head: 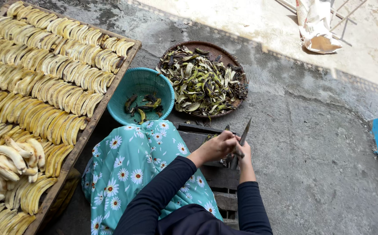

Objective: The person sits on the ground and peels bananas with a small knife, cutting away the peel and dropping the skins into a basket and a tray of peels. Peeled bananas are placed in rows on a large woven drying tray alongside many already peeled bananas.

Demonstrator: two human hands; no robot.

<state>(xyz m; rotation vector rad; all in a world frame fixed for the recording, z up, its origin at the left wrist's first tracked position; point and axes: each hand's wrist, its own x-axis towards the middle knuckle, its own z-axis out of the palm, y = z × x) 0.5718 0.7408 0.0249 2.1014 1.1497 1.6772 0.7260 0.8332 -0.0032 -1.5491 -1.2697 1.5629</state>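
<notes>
Near frame centre, I see my left hand point(217, 147) and right hand point(242, 152) together grasping one grey-bladed knife point(244, 132), below one teal plastic basket point(141, 93).

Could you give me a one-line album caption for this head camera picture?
Two hands, left and right, work a knife between a teal basket, a round tray of peels and peeled bananas.

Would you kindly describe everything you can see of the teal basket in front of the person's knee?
The teal basket is round and bowl-shaped, apparently plastic, with latticed walls and a plain rim. It stands upright on the grey ground, between the wooden tray of peeled bananas and the flat round tray of peels, close to both. It is mostly empty: a few dark peel scraps lie at its bottom. The flowered cloth overlaps its near rim. Neither hand touches it.
</notes>
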